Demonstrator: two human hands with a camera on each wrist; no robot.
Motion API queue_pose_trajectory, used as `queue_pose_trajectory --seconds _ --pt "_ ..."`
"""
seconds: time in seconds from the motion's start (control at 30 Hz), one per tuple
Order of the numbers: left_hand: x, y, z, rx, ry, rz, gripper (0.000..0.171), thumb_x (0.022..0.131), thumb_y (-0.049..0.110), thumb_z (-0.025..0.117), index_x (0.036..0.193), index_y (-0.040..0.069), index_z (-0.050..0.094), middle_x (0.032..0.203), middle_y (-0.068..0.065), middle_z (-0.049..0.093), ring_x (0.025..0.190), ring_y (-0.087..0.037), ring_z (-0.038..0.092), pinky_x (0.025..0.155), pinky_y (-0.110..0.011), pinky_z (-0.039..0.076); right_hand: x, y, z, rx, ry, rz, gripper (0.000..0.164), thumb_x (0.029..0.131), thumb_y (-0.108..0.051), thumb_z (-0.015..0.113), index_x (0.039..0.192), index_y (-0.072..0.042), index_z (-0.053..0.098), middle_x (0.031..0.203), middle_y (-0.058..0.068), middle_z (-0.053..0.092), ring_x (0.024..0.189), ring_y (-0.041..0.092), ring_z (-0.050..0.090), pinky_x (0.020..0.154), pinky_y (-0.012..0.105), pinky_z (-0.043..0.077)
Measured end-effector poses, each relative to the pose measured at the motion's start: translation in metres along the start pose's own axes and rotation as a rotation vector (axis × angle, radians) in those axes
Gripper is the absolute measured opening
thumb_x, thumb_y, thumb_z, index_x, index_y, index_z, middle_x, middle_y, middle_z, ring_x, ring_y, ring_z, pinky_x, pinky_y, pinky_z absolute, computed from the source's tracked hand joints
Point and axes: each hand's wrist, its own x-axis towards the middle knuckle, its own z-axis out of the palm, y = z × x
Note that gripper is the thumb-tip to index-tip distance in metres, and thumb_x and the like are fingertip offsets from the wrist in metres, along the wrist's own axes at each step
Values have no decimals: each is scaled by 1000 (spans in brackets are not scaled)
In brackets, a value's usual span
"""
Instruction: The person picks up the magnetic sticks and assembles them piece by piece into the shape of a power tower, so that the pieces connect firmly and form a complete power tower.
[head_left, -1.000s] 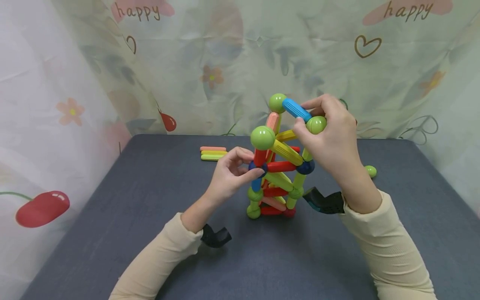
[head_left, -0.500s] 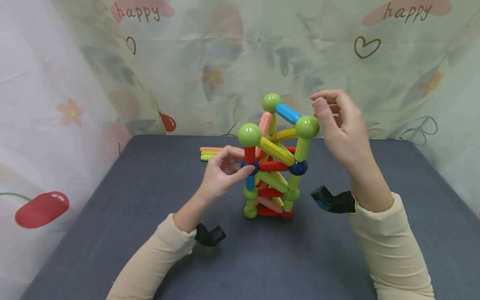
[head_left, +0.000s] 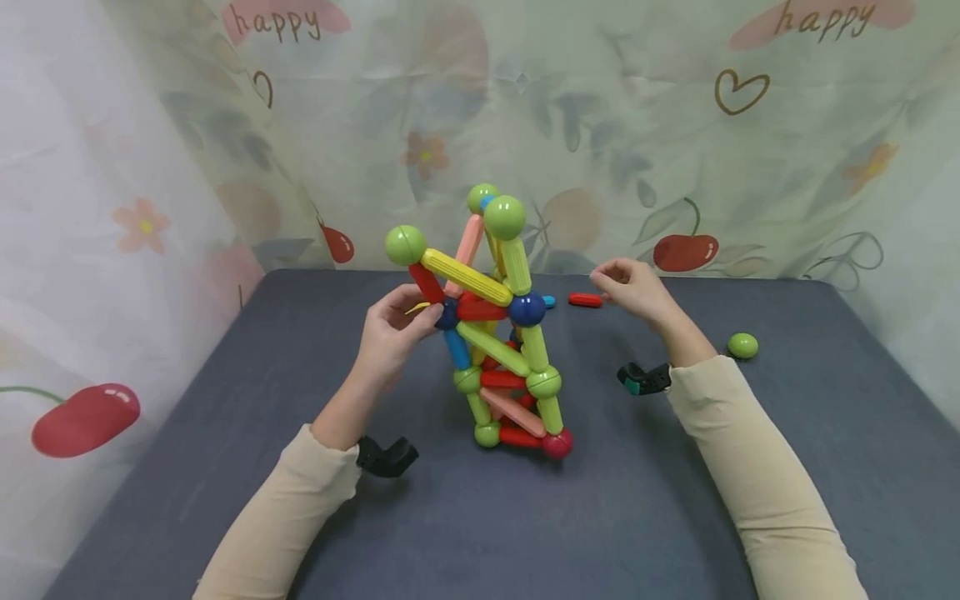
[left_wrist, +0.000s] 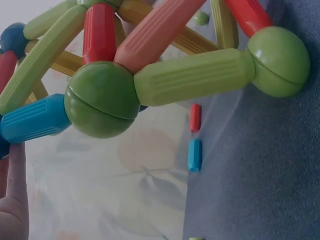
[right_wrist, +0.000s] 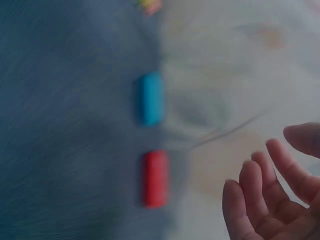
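A tower of magnetic rods and balls [head_left: 501,350] stands mid-table, leaning left at the top. Light green balls cap it, and rods in red, yellow, green, pink and blue join them. My left hand [head_left: 392,329] pinches a dark blue ball [head_left: 447,313] on its left side. In the left wrist view, a blue rod [left_wrist: 37,119] of the tower runs just above a finger. My right hand [head_left: 633,292] is held over the back of the table with nothing in it. Close by lies a loose red rod [head_left: 585,300]; a loose blue rod [right_wrist: 151,99] lies beside it.
A loose green ball [head_left: 743,346] lies at the right of the table [head_left: 600,517]. A yellow rod [head_left: 417,308] peeks out behind my left hand. A patterned cloth [head_left: 570,125] hangs behind the table's back edge.
My right hand let go of the tower's top and moved down beside the red rod. My left hand moved left, and the tower turned and tilted left with it.
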Motion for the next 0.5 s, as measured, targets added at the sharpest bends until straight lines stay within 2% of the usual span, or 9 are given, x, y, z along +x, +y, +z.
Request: queue_pose_trajectory --seconds 0.17,0.33,0.4,0.5 --pt "1 4 5 6 -40 9 18 90 14 68 100 29 69 101 11 67 96 -10 64 80 -23 54 21 35 13 -126 9 84 41 101 -22 49 134 1 48 136 27 46 124 44 44 102 55 38" --pt "0 8 11 -13 -106 7 13 88 21 72 99 27 69 103 9 68 97 -12 65 85 -24 53 33 56 19 -286 -31 86 51 99 -20 52 144 -2 39 150 28 31 139 46 26 112 58 24" --pt "0 10 13 -15 -137 16 14 86 26 74 100 26 69 103 8 69 98 -13 65 87 -25 53 35 59 21 -316 -47 76 53 98 -20 53 145 -1 37 150 28 32 140 46 25 113 58 23" --pt "-1 12 16 6 -176 23 18 84 31 75 101 28 70 105 8 69 101 -13 66 88 -25 53 35 60 24 -329 -37 64 49 98 -19 54 140 2 43 143 28 42 134 45 34 111 57 28"
